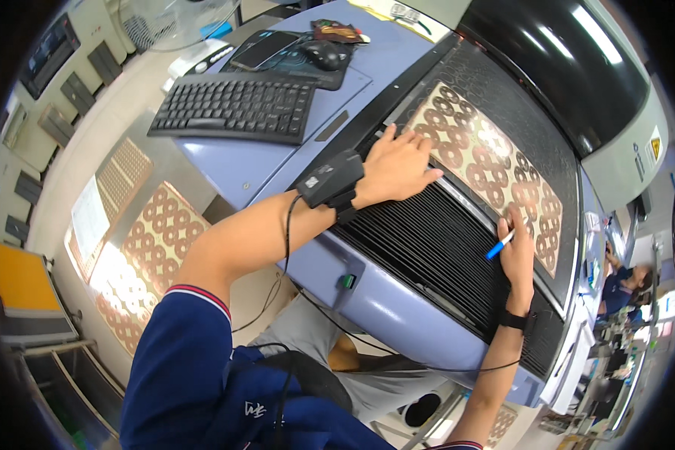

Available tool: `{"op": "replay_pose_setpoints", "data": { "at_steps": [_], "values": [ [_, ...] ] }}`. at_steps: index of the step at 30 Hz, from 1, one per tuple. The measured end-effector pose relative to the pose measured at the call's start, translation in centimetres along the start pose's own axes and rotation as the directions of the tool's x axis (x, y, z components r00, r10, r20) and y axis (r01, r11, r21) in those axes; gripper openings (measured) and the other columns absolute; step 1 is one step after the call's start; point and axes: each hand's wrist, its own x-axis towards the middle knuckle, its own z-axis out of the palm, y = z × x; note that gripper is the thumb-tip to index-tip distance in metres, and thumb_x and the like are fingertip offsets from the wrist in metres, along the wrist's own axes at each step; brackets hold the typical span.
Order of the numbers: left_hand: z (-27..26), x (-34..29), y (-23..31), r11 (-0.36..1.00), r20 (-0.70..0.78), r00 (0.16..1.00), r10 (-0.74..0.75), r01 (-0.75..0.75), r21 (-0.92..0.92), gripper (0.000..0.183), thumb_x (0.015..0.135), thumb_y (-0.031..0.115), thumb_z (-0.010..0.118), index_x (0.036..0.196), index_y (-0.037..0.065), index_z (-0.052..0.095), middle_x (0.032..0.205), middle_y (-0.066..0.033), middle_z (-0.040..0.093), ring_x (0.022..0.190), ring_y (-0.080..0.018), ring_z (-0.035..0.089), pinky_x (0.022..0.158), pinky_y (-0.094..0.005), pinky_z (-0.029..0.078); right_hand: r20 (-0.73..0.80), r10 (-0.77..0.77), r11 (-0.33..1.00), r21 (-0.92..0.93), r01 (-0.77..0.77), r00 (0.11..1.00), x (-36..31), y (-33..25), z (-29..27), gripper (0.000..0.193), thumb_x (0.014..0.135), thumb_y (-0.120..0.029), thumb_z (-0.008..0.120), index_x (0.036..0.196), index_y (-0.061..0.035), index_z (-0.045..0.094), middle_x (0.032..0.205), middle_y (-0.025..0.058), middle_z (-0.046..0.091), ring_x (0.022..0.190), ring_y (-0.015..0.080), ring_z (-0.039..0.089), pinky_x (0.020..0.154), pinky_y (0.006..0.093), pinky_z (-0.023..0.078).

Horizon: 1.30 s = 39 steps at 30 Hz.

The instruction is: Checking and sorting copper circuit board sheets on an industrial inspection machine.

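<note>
A long copper-coloured panel with rows of ring patterns lies on the black bed of a machine. My left hand is open and flat, its fingertips at the panel's near left corner and the metal strip beside it. Toward the panel's right end, my right hand holds a white marker pen with a blue end. The fingers of that hand curl at the panel's near edge. Both wrists wear black straps, and a dark box sits on the left one.
A black keyboard, a mouse and a phone rest on the blue machine top. Similar panels lie on a metal surface at left. A dark curved hood rises behind the bed. Another person is at far right.
</note>
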Motion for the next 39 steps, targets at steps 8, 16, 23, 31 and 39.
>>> {"op": "replay_pose_setpoints", "data": {
  "at_steps": [8,16,23,31,39],
  "values": [
    [-3.5,-1.5,1.2,0.987,0.226,0.971,-0.073,0.038,0.157,0.044,0.095,0.038,0.057,0.112,-0.003,0.062,0.108,-0.0212,0.068,0.103,-0.0357,0.064,0.098,-0.0477,0.044,0.256,0.052,0.982,0.164,-0.096,0.965,-2.5,-3.9,-3.6,0.041,0.094,-0.027,0.063,0.125,-0.0012,0.056,0.106,0.0222,0.064,0.102,0.0444,0.059,0.098,0.0487,0.042],
    [-4.8,0.2,0.7,0.978,0.094,0.985,-0.146,0.130,0.162,0.036,0.091,0.038,0.062,0.091,0.003,0.071,0.077,-0.0196,0.070,0.074,-0.0375,0.069,0.070,-0.0457,0.054,0.258,0.007,0.996,0.079,-0.029,0.966,-2.3,-4.7,-3.8,0.052,0.092,-0.042,0.064,0.121,0.0001,0.057,0.116,0.0273,0.060,0.113,0.0463,0.055,0.095,0.0491,0.046],
    [-7.1,-2.6,0.7,0.989,0.001,0.991,-0.136,0.135,0.061,0.043,0.090,0.039,0.065,0.116,0.005,0.067,0.105,-0.0223,0.069,0.100,-0.0402,0.064,0.084,-0.0460,0.051,0.167,-0.080,0.986,0.159,0.053,0.983,-3.0,-3.0,-2.4,0.039,0.087,-0.028,0.071,0.111,-0.0012,0.056,0.101,0.0249,0.065,0.101,0.0456,0.060,0.086,0.0480,0.048],
    [-16.2,-15.4,-7.7,0.670,-0.393,0.822,-0.413,0.566,0.480,0.046,0.088,0.034,0.067,0.117,-0.002,0.064,0.099,-0.0227,0.070,0.102,-0.0397,0.064,0.091,-0.0458,0.049,0.270,-0.002,0.995,0.094,-0.025,0.963,-3.6,-3.3,-3.0,0.046,0.092,-0.041,0.065,0.114,-0.0005,0.059,0.096,0.0233,0.068,0.110,0.0429,0.058,0.104,0.0531,0.037],
    [-15.7,-14.5,-7.2,0.910,-0.377,0.875,-0.303,0.383,0.157,0.029,0.088,0.024,0.067,0.105,0.000,0.072,0.087,-0.0191,0.073,0.083,-0.0324,0.072,0.075,-0.0381,0.054,0.242,-0.020,0.988,0.154,-0.018,0.970,-2.2,-3.3,-3.1,0.041,0.091,-0.034,0.067,0.113,0.0000,0.060,0.096,0.0245,0.068,0.098,0.0434,0.063,0.088,0.0493,0.049]
  ]
}}
